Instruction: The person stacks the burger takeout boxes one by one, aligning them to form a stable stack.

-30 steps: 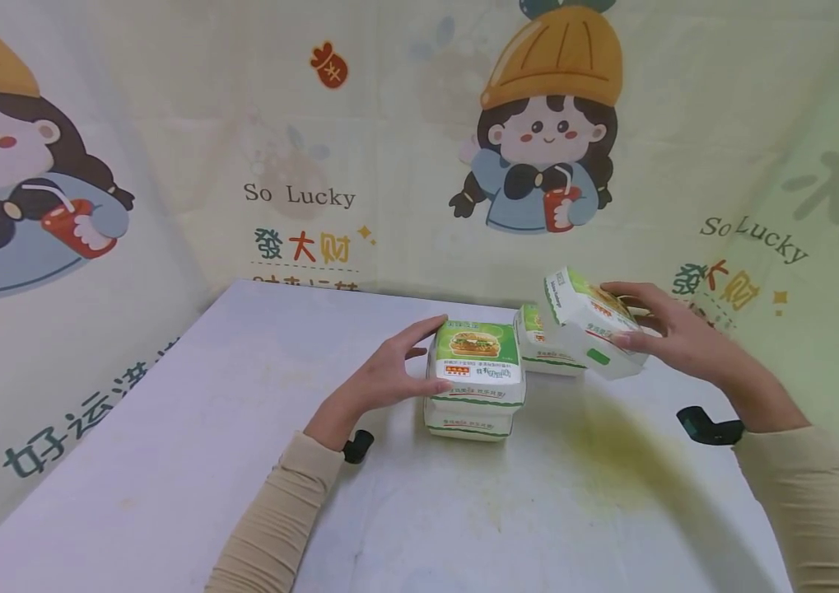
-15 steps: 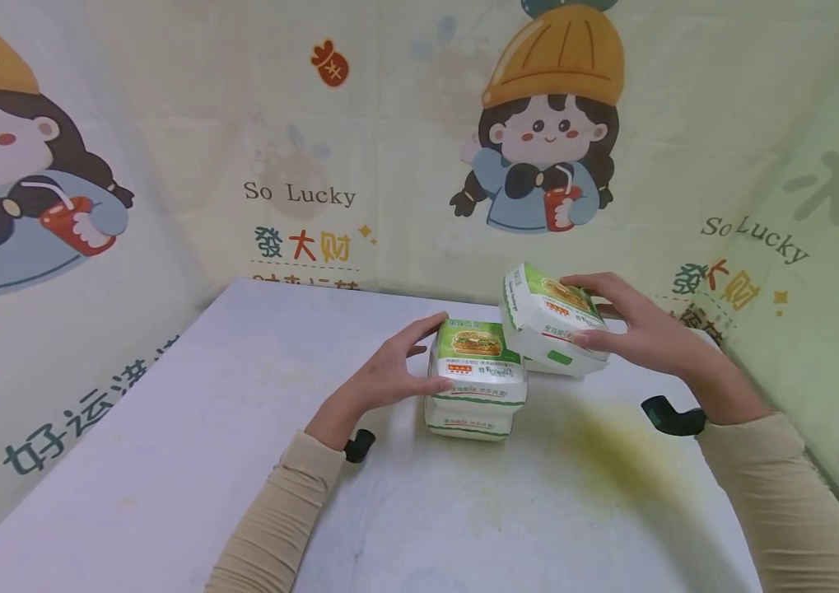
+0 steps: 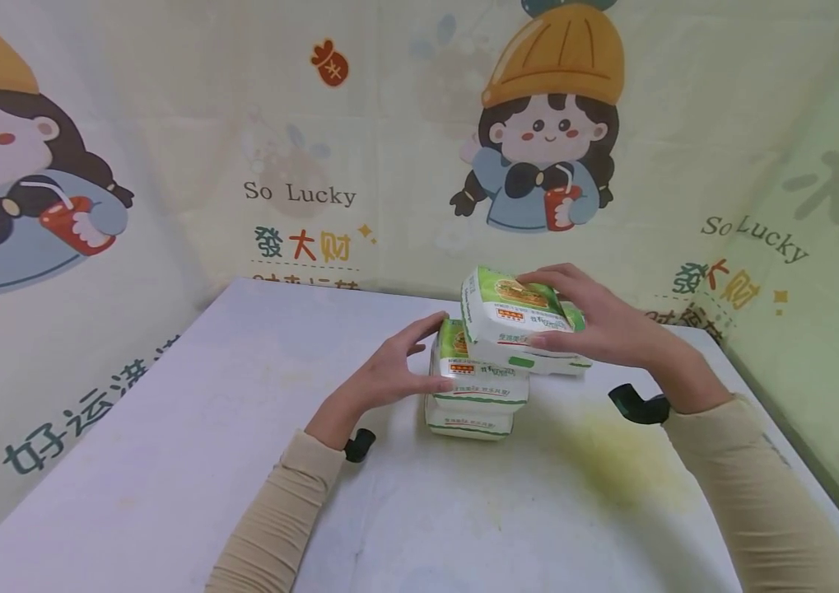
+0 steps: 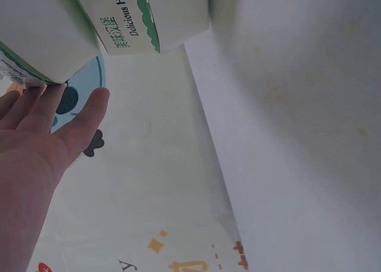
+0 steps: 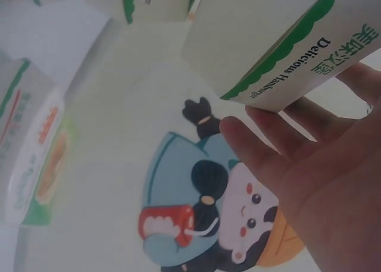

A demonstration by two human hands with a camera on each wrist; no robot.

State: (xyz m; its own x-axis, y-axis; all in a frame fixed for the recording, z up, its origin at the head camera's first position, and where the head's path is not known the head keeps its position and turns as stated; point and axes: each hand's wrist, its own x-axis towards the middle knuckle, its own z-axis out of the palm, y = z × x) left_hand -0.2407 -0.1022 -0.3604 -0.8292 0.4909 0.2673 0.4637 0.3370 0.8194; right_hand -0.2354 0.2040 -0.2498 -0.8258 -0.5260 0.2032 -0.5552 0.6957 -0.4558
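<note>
A white-and-green hamburger box [image 3: 493, 329] is gripped in my right hand [image 3: 604, 321], thumb on its front and fingers over the far side. It tilts above a stack of two similar boxes and covers part of the upper box [image 3: 463, 394]. My left hand [image 3: 389, 371] holds this upper box at its left side, thumb at the front corner, index finger at the back. Under it sits the lower box [image 3: 467, 424]. The right wrist view shows my fingers [image 5: 286, 129] along the lettered side of the held box [image 5: 256, 40].
Behind the stack, to the right, another hamburger box [image 3: 578, 362] stands on the white table [image 3: 360, 511], mostly hidden by the held box. A printed cloth [image 3: 397, 148] hangs close behind and along both sides. Dark wrist bands [image 3: 641, 403] protrude under both wrists.
My right hand has carried its box leftward from over the back box to above the stack, and its tilt has lessened. My left hand has stayed at the upper box.
</note>
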